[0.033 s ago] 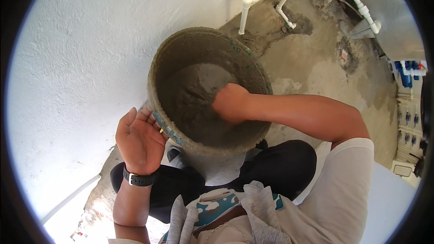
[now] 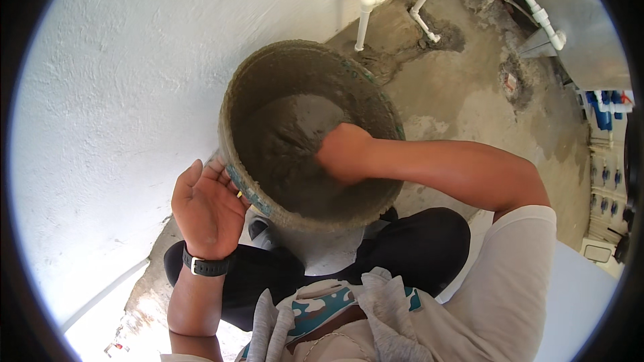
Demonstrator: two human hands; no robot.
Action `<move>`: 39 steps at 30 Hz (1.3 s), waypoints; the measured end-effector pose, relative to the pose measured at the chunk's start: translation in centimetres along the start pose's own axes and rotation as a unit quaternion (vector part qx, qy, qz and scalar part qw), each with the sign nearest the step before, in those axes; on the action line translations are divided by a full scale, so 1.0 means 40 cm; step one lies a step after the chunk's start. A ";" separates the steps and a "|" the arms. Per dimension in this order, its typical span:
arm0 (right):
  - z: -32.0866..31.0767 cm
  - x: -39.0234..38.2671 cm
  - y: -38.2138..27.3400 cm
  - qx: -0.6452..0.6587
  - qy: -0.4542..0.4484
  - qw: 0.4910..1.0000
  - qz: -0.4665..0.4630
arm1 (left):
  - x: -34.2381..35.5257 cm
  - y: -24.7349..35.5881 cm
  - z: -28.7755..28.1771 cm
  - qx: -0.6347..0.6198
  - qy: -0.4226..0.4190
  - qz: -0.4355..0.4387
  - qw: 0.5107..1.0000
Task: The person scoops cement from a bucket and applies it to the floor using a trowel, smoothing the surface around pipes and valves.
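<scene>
- Our right hand (image 2: 345, 153) sits almost exactly where it was a moment ago, dipped into the wet grey mix (image 2: 308, 115); we can make out hardly any shift between the two views.
- With so little changed, we judge the work on the mix to be no further along, and the mix still looks loose and wet around that hand.
- We see the right hand bent down at the wrist, its fingers hidden, so we cannot tell whether they are spread, closed or holding something.
- Our left hand (image 2: 209, 218) is open, palm up, with the thumb apart and the fingers loosely bent toward the bucket (image 2: 265, 87).
- Its fingertips meet the bucket's outer side just below the rim; we cannot tell how firmly they steady it.
- The bucket stands between our hands: directly right of the left one, and all around the right one.
</scene>
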State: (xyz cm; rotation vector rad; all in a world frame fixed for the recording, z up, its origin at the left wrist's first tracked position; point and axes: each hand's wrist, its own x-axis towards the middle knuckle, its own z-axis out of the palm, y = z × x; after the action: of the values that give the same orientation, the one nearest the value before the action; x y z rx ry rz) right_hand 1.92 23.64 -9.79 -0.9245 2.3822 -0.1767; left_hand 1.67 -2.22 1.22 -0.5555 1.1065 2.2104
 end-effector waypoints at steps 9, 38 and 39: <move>0.004 -0.077 0.063 0.094 0.106 0.990 0.028 | -0.001 -0.003 -0.013 -0.002 -0.027 -0.014 1.000; 0.058 -0.234 0.565 0.180 0.234 0.876 0.382 | -0.019 -0.005 0.006 0.022 0.084 0.037 0.996; 0.097 -0.198 0.587 0.194 0.230 0.870 0.390 | -0.019 -0.005 0.006 0.023 0.087 0.039 0.995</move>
State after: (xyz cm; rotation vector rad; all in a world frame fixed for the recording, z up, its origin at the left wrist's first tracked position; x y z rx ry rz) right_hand -4.78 46.80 -16.72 0.3397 2.7884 -0.5758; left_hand 2.34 -2.18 1.71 -0.7072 1.2852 2.2314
